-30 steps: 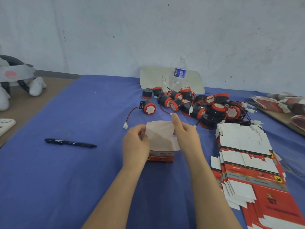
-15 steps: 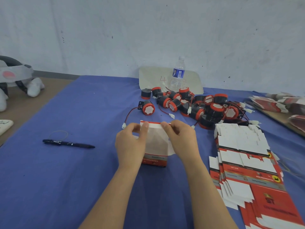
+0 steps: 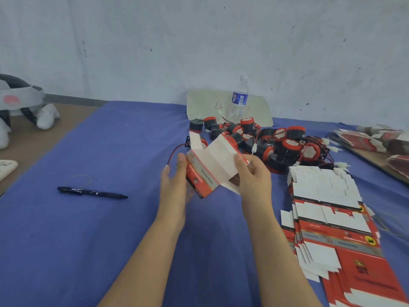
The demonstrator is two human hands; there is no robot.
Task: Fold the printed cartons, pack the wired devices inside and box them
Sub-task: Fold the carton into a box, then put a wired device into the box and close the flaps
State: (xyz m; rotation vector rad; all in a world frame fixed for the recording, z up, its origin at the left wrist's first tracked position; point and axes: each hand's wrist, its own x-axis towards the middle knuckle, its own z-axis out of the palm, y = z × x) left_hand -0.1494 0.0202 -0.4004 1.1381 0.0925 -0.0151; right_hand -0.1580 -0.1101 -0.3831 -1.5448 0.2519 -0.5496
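Fingers (image 3: 239, 162) of the right hand (image 3: 254, 178) curl round the right end of the carton (image 3: 210, 167), thumb on the white inner panel: a firm pinch. Left hand (image 3: 177, 185) lies straight-fingered against the red printed side, thumb at the upper edge; pressing, not clasping. Carton is held above the blue cloth (image 3: 110, 240), tilted and half-formed, one flap (image 3: 195, 138) standing free at the far-left corner.

Step in hand, as judged: squaring the sleeve and closing one end. To do it well, press opposite creases toward each other until the walls stand square, then fold along the scored lines only — never across the print. Tuck the free flap last.

Room: open cloth lies to the near left, the pen (image 3: 93, 192) well apart. Pile of wired devices (image 3: 285, 145) sits just beyond the carton, with a red lead (image 3: 174, 151) running beside the left thumb — a likely snag. Stack of flat cartons (image 3: 327, 209) lies near the right forearm; its fanned edges could be knocked by a wide elbow swing.
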